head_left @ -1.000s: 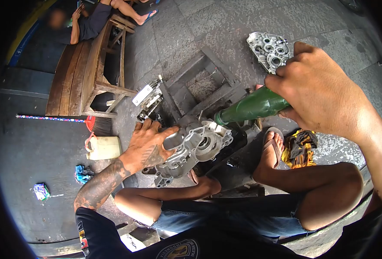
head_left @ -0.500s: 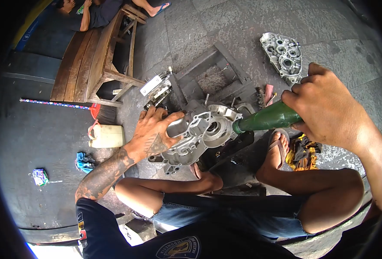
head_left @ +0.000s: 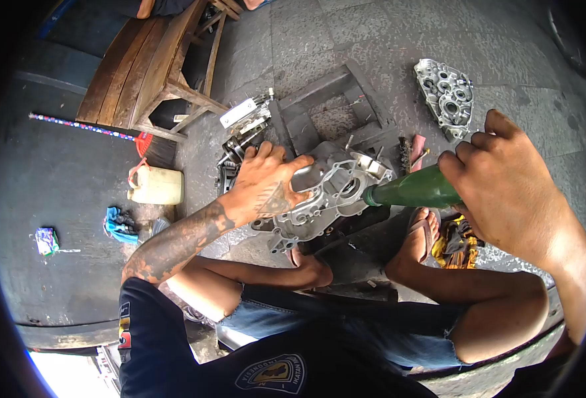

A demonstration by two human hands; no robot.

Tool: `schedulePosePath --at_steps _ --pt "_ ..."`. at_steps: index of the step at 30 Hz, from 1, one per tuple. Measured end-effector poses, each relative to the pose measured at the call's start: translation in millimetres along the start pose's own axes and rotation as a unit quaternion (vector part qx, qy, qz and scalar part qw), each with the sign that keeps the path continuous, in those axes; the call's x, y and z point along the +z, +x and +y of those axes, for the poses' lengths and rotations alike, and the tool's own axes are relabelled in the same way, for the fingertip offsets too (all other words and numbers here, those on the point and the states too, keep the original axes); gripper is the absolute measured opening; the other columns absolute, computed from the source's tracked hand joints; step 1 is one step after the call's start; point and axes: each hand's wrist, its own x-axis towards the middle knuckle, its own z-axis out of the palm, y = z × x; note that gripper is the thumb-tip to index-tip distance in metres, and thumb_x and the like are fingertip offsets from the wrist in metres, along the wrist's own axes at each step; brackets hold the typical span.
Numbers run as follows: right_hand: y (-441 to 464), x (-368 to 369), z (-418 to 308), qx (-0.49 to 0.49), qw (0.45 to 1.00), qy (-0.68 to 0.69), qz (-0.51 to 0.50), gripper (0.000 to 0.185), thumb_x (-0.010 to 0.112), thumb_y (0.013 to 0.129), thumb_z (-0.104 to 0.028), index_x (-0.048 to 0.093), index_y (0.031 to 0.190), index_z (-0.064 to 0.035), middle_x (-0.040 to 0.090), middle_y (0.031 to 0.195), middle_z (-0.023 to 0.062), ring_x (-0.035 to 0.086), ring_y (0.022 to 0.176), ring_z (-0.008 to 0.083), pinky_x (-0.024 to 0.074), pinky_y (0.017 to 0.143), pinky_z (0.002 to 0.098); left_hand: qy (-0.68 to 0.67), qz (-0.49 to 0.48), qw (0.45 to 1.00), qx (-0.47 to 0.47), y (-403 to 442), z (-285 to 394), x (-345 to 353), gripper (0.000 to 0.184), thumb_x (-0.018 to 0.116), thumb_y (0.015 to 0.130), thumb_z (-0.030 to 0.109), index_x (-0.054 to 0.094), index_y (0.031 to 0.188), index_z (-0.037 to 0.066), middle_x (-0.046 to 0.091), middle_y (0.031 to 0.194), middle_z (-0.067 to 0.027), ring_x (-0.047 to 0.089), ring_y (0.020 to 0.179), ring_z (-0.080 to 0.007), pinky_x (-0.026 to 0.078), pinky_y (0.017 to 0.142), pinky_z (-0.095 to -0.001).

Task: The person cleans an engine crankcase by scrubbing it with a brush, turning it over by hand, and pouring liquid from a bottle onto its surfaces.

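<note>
A silver engine crankcase half (head_left: 316,211) is propped up between my legs, its open inner side with a round bearing (head_left: 351,188) showing. My left hand (head_left: 266,184) is closed over its upper left edge, thumb along the rim. In my right hand (head_left: 505,189) is a green glass bottle (head_left: 415,188), held near level by its wide end. The bottle's narrow mouth points left, just beside the bearing bore. Whether it touches the casting I cannot tell. Behind the crankcase lies a dark metal frame (head_left: 380,99).
Another crankcase half (head_left: 448,99) lies on the floor at upper right. Engine parts (head_left: 245,116) sit beyond my left hand. A wooden bench (head_left: 124,73), broom (head_left: 144,144), pale jerrycan (head_left: 160,185) and blue cloth (head_left: 119,225) are leftward. A yellow-black cloth (head_left: 460,244) lies beside my foot.
The view has shifted and turned slightly. The bottle's mouth now appears closer to the bearing. Both hands keep their hold, the left on the crankcase, the right on the bottle.
</note>
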Motion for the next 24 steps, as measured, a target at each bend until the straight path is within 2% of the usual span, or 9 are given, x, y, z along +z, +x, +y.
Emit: schedulePosePath --at_steps 6,10,17,24 --pt "6.4 -29.6 -7.4 -0.028 0.998 -0.051 -0.024 0.015 0.066 0.074 -0.013 0.062 0.086 -0.0061 0.066 0.077 0.0066 0.065 0.082 0.0193 0.0421 0.090 0.0345 0.051 -0.012 0.998 0.023 5.1 5.7 2.8 0.061 0.078 0.071 0.053 0.067 0.125 0.027 0.063 0.097 -0.0129 0.055 0.105 -0.0291 0.045 0.090 -0.0445" --pt "8.6 -30.8 -10.5 -0.036 0.997 -0.064 -0.012 0.013 0.065 0.074 -0.013 0.061 0.085 -0.0061 0.066 0.076 0.0065 0.065 0.082 0.0191 0.0422 0.090 0.0348 0.060 0.003 0.998 0.029 1.0 6.2 1.0 0.059 0.078 0.071 0.052 0.068 0.124 0.027 0.063 0.096 -0.0129 0.055 0.103 -0.0291 0.045 0.090 -0.0433" --pt "8.3 -29.3 -11.8 -0.036 0.997 -0.046 -0.051 0.015 0.067 0.074 -0.011 0.063 0.087 -0.0062 0.067 0.077 0.0066 0.066 0.083 0.0182 0.0418 0.094 0.0342 0.062 0.012 0.998 0.027 -3.2 6.0 0.1 0.060 0.078 0.071 0.051 0.067 0.125 0.027 0.063 0.099 -0.0131 0.055 0.105 -0.0294 0.044 0.092 -0.0449" --pt "7.8 -29.0 -7.5 -0.035 0.997 -0.041 -0.063 0.015 0.068 0.074 -0.011 0.064 0.087 -0.0054 0.067 0.076 0.0067 0.066 0.081 0.0177 0.0418 0.093 0.0337 0.047 -0.012 0.999 0.015 -0.5 6.3 -3.6 0.060 0.077 0.073 0.052 0.067 0.125 0.026 0.063 0.103 -0.0133 0.055 0.109 -0.0302 0.044 0.095 -0.0458"
